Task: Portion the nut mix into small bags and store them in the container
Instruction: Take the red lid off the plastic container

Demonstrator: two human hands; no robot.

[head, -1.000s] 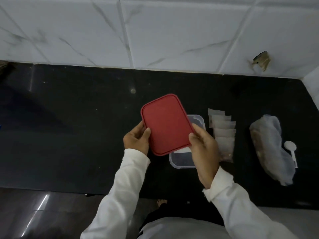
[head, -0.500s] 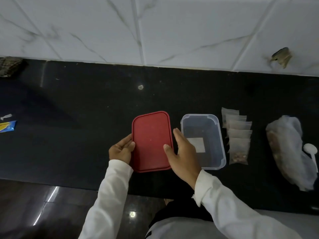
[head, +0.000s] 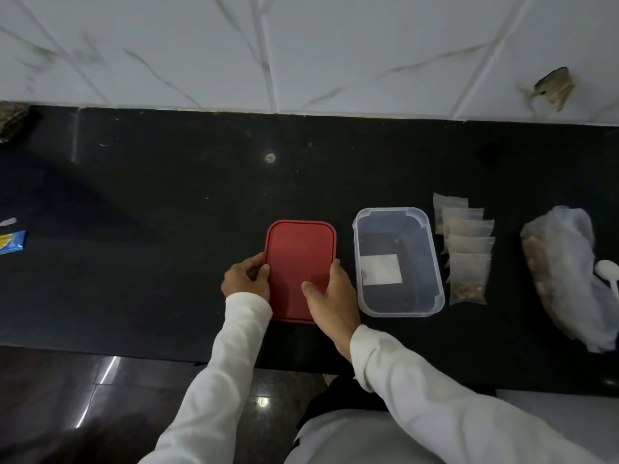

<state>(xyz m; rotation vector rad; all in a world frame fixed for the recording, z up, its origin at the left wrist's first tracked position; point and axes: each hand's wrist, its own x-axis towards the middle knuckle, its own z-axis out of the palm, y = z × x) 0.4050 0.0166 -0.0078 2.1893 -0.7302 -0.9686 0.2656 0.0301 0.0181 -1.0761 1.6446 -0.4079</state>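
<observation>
A red rectangular lid point(head: 298, 259) lies flat on the black counter point(head: 160, 229). My left hand point(head: 246, 279) grips its left edge with curled fingers. My right hand point(head: 330, 293) holds its right edge, thumb on top. Just right of the lid stands an open clear plastic container point(head: 432, 262) with a white label on its floor and no bags inside. Several small filled bags point(head: 467, 256) lie in an overlapping row beside the container. Farther right sits a large clear bag of nut mix point(head: 566, 266) with a white plastic spoon point(head: 608, 272) next to it.
A white marble-tiled wall point(head: 301, 51) backs the counter, with a chipped spot point(head: 552, 87) at upper right. A blue packet point(head: 11, 242) lies at the far left edge. The counter's front edge runs just below my wrists, with dark floor beneath.
The lid came off the container, moved left and down, and now lies flat on the counter beside the uncovered container. Both hands stayed on its edges.
</observation>
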